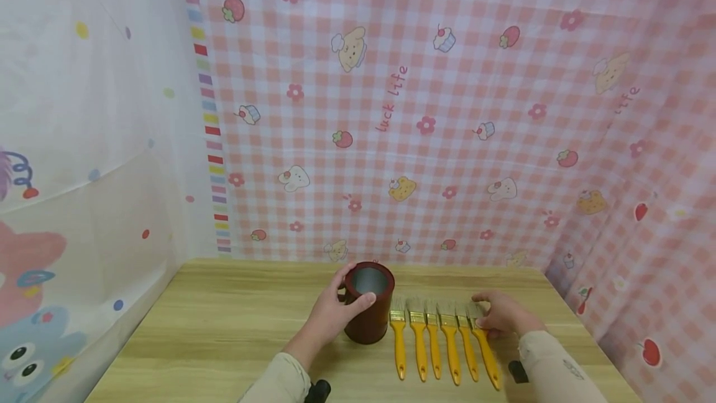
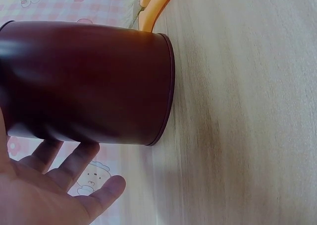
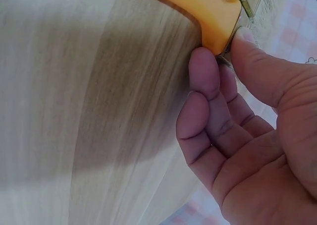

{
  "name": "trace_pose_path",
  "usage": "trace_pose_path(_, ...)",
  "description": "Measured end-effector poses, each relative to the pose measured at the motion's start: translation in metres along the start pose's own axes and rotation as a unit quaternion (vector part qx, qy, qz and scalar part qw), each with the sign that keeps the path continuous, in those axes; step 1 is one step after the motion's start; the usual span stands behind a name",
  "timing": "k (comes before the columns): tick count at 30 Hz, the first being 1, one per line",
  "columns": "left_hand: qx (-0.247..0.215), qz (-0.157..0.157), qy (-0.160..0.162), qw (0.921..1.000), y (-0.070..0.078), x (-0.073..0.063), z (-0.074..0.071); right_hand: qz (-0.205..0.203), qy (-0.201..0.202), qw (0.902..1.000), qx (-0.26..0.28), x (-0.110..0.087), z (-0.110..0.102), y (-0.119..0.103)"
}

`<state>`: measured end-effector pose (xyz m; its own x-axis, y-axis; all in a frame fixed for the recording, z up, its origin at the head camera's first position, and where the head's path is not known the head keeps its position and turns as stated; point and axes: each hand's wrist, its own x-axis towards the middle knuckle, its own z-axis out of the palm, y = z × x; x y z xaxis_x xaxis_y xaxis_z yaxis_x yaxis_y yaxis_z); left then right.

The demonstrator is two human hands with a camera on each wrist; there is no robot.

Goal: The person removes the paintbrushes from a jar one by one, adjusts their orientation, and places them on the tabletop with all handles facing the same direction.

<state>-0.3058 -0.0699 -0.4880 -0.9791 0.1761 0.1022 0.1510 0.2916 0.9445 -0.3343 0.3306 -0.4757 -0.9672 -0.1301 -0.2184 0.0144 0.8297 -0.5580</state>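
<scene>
A dark red-brown cylindrical cup [image 1: 367,322] stands upright on the table, its open mouth facing up. My left hand [image 1: 331,311] grips it near the top, thumb over the near rim and fingers around the left side; in the left wrist view, fingertips touch the cup wall [image 2: 89,81]. To the cup's right lies a row of several paintbrushes with yellow handles and pale bristles. At the row's right end, my right hand [image 1: 503,314] pinches the last paintbrush [image 1: 488,356] near its metal band. The right wrist view shows the thumb against that brush's metal edge, with fingertips beside its orange-yellow handle [image 3: 213,22].
The other paintbrushes [image 1: 418,344] lie side by side, bristles away from me, between the cup and my right hand. Pink checked cloth [image 1: 391,160] hangs behind the wood-grain table [image 1: 224,328] and along its right; a white printed cloth [image 1: 112,142] hangs at left.
</scene>
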Motion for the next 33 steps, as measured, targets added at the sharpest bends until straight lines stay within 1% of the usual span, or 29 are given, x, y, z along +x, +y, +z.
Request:
trace_pose_path(7,0.001,0.0,0.002,1.0,0.0004,0.0005,0.0004,-0.006,-0.005,1.0,0.003,0.0028,0.0008,0.0075)
trace_pose_path(13,-0.005,-0.002,0.002,1.0,0.0006,0.001,0.001,0.0,-0.012,0.9999,0.007,0.0041,0.0002,0.0099)
trace_pose_path(16,-0.008,-0.002,0.002,1.0,0.0005,0.0006,0.0015,0.004,-0.011,0.9999,0.012,0.0036,0.0007,0.0095)
trace_pose_path(23,-0.006,-0.001,0.005,1.0,0.0006,0.0,0.0017,0.005,0.001,1.0,-0.001,0.0021,0.0016,0.0076)
trace_pose_path(26,-0.006,-0.002,0.005,1.0,0.0012,-0.0002,0.0015,0.006,0.004,1.0,0.001,0.0015,0.0014,0.0071)
trace_pose_path(33,-0.005,-0.002,0.004,1.0,0.0011,-0.0005,0.0014,-0.002,0.005,1.0,0.005,0.0017,0.0011,0.0095)
